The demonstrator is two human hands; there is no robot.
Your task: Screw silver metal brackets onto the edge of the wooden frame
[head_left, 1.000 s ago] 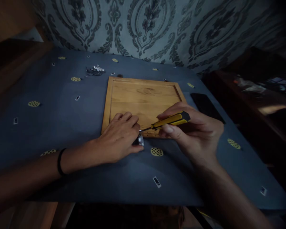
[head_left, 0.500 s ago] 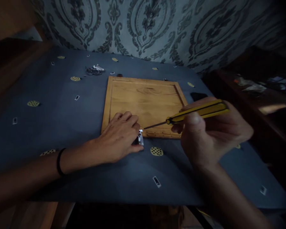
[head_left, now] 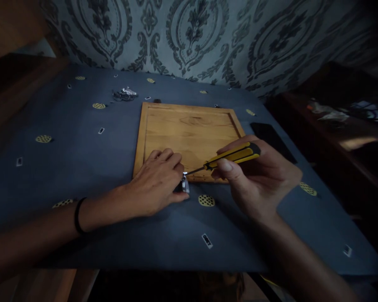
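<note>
A framed wooden panel (head_left: 192, 126), like a cabinet door, lies flat on the blue cloth. At its near edge my left hand (head_left: 159, 176) rests on the wood, fingers curled around a small shiny metal hinge (head_left: 185, 184) that is partly hidden by them. A yellow and black screwdriver (head_left: 231, 157) is pinched in my right hand (head_left: 258, 176). Its shaft slants down to the left, and the tip meets or nearly meets the hinge's top; exact contact is too small to tell. Several small dark holes show along the panel's near edge.
Behind the panel, metal parts and a dark loop (head_left: 125, 94) lie on the cloth. A flat black phone-like object (head_left: 272, 140) sits to the right. Beyond the table stands a dark surface with clutter (head_left: 329, 112). Patterned fabric (head_left: 197, 37) rises at the back.
My right hand has moved left with the screwdriver, bringing its tip to the hinge and uncovering more of the black object. My left hand has stayed in place.
</note>
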